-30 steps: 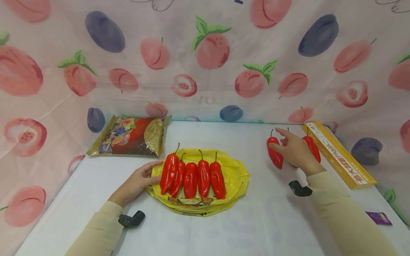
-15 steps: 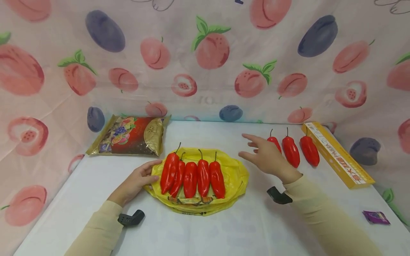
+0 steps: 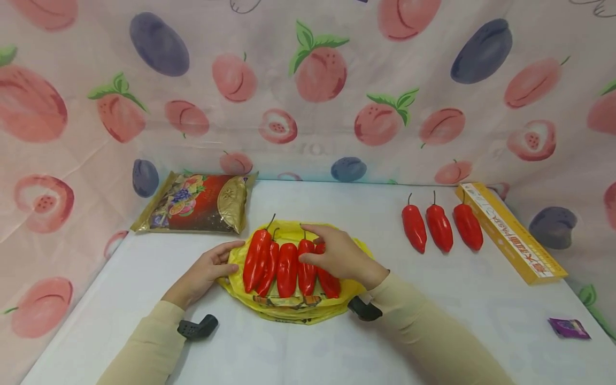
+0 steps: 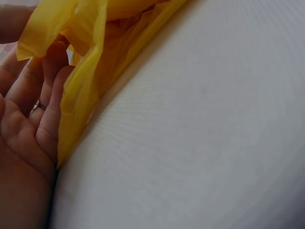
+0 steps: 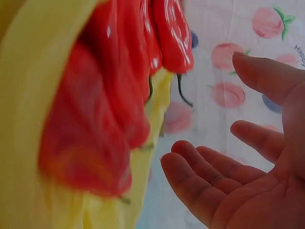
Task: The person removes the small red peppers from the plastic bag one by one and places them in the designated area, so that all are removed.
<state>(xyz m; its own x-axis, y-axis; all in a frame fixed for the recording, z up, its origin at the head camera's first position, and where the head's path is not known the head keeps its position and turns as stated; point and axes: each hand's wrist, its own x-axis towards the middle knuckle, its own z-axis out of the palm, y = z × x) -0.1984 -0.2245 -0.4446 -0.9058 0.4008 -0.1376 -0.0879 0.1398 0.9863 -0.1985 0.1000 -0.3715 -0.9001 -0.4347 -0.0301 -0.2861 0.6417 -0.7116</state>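
Several glossy red chili peppers (image 3: 287, 272) with dark stems lie side by side in a yellow plastic bag (image 3: 284, 315). At the bag's left edge my left hand (image 3: 204, 272) holds the plastic, thumb in front and fingers (image 4: 52, 90) behind it in the left wrist view. My right hand (image 3: 343, 258) hovers over the right end of the row, partly covering the two rightmost peppers. Its fingers are spread with nothing between them, and the right wrist view shows them apart from the peppers (image 5: 114, 86).
Three more red peppers (image 3: 439, 230) lie at the right, near a long yellow pasta box (image 3: 512, 235). A gold and red packet (image 3: 197, 204) lies at the back left. A small purple sachet (image 3: 569, 328) is near the right edge. Fruit-print cloth (image 3: 308, 144) hangs behind.
My right hand has moved left from the three peppers at the right to above the peppers in the bag. My left hand has stayed at the bag's edge.
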